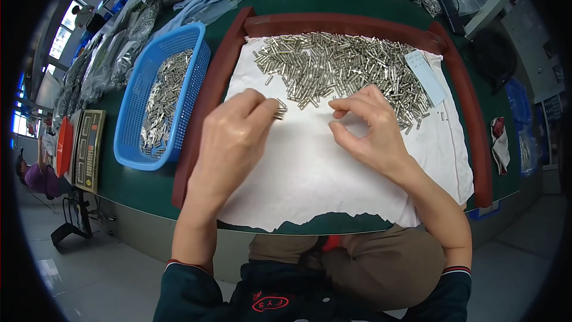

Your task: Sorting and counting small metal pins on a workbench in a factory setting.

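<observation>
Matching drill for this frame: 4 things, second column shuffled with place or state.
1. left hand
2. basket
3. paper slip
4. right hand

A. blue, left of the tray, partly filled with pins
B. lies on the right end of the pin pile
C. pinches a small bunch of pins
D. fingers curled over the white cloth, at the pile's near edge

Pairs: 1-C, 2-A, 3-B, 4-D

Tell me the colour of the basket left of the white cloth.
Bright blue: the plastic mesh basket shows best in the head view.
</observation>
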